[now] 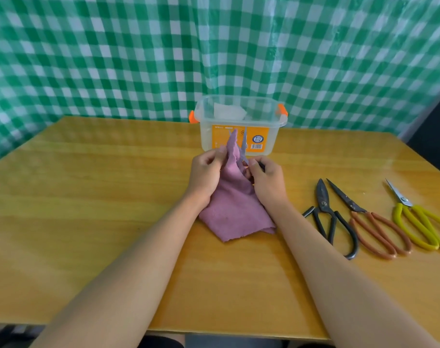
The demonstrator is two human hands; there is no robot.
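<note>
Fingers (221,152) of our left hand (205,177) pinch up the pink cloth (235,207); our right hand (267,180) grips small scissors (243,146) against it. Its lower end lies on the table (88,197).

Four scissors — a grey pair (243,147), a black pair (323,203), a brown pair (356,209), a yellow pair (402,200) — one cloth (235,209), one box (239,136), one bench (101,197).
</note>
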